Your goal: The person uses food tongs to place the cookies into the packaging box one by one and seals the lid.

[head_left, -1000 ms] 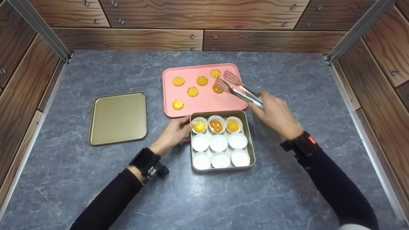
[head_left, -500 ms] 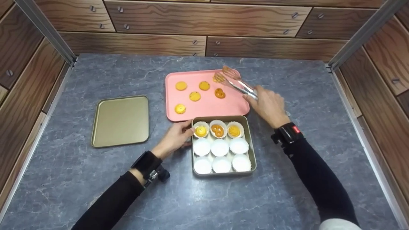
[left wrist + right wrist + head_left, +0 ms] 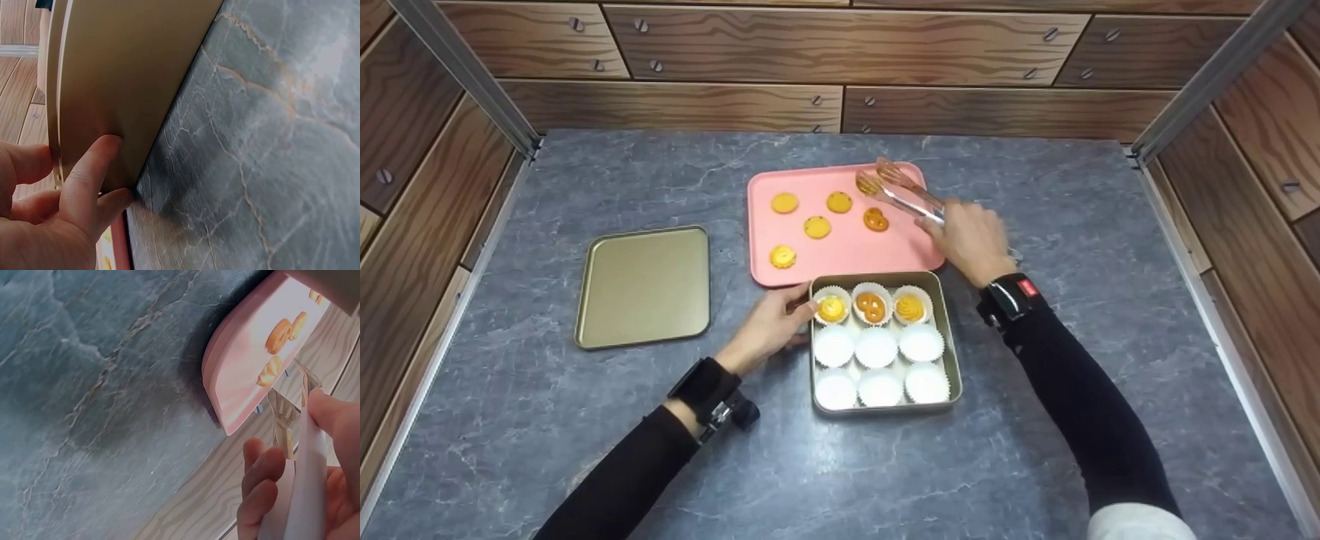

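My left hand [image 3: 765, 322] grips the left wall of a square gold tin [image 3: 952, 360], thumb at the rim and fingers against the outer side [image 3: 129, 67]. Inside the tin stand several white paper cups [image 3: 876, 349]; the back row holds a yellow cookie [image 3: 831, 308], a pretzel cookie [image 3: 871, 307] and a swirl cookie [image 3: 910, 307]. My right hand [image 3: 971, 240] holds slotted tongs [image 3: 913, 205] by their handles [image 3: 308, 478]. The tongs' spread heads are over the far right of a pink tray [image 3: 840, 259]; a flower-shaped cookie [image 3: 270, 371] there is mostly hidden in the head view.
On the tray lie another pretzel cookie [image 3: 876, 219] and several round cookies [image 3: 817, 226]. A gold lid [image 3: 645, 289] rests on the marbled table [image 3: 720, 480] at the left. Wood-patterned panels [image 3: 735, 45] enclose the table's back and sides.
The tongs have moved slightly left and back on the tray, off the pretzel cookie to the flower-shaped one. My left hand stays on the tin. The head view has shifted slightly.
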Available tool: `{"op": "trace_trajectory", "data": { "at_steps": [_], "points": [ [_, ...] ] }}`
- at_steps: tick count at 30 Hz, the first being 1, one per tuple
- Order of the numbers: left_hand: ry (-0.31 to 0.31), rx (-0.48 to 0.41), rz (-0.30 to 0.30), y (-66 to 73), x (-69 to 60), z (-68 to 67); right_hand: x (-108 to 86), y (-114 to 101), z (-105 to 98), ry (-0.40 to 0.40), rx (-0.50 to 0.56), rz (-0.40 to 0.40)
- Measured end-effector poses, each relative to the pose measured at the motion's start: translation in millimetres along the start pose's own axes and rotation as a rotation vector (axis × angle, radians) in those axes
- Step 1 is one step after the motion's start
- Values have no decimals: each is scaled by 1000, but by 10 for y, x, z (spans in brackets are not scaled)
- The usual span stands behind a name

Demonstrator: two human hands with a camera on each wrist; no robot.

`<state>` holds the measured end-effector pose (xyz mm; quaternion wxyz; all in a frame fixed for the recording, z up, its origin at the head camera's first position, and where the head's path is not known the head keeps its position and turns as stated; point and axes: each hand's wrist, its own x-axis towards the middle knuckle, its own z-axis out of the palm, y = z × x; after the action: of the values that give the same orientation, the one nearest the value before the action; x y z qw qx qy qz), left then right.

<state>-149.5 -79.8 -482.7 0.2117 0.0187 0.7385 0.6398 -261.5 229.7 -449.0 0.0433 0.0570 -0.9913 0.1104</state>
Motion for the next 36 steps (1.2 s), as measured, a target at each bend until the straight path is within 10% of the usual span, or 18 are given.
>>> {"op": "trace_trajectory", "data": {
  "at_steps": [36],
  "points": [
    [9, 9, 8, -9, -10, -1, 74, 33, 191, 12, -17, -49]
  ]
}}
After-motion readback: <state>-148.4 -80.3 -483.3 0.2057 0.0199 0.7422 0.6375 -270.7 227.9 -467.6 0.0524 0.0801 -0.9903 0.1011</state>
